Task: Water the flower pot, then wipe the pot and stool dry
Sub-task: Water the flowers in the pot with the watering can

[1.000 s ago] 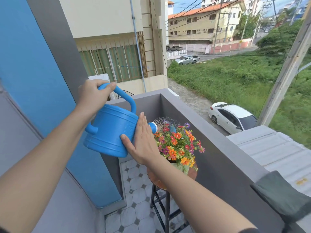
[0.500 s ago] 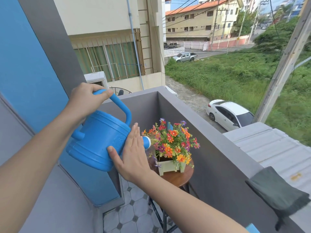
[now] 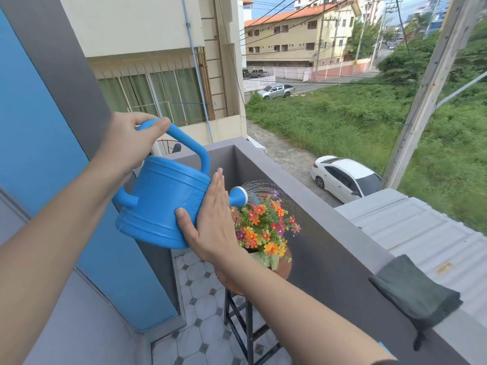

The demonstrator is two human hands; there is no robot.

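A blue watering can [image 3: 160,201] is tilted toward the right, and water sprays from its rose over the flowers. My left hand [image 3: 129,140] grips the can's handle from above. My right hand [image 3: 210,222] lies flat with straight fingers against the can's front side. Below the spout stands a pale green flower pot [image 3: 268,259] full of orange, red and purple flowers, on a round brown stool [image 3: 286,267] with black legs. My right forearm hides part of the stool's seat.
A grey balcony wall [image 3: 329,233] runs along the right, with a dark grey cloth [image 3: 413,293] draped over its top. A blue and grey pillar [image 3: 52,154] stands on the left. The floor has white octagonal tiles [image 3: 200,285].
The can has been raised and tipped again, and water now sprays from the rose, which half a second ago was lower with no spray visible.
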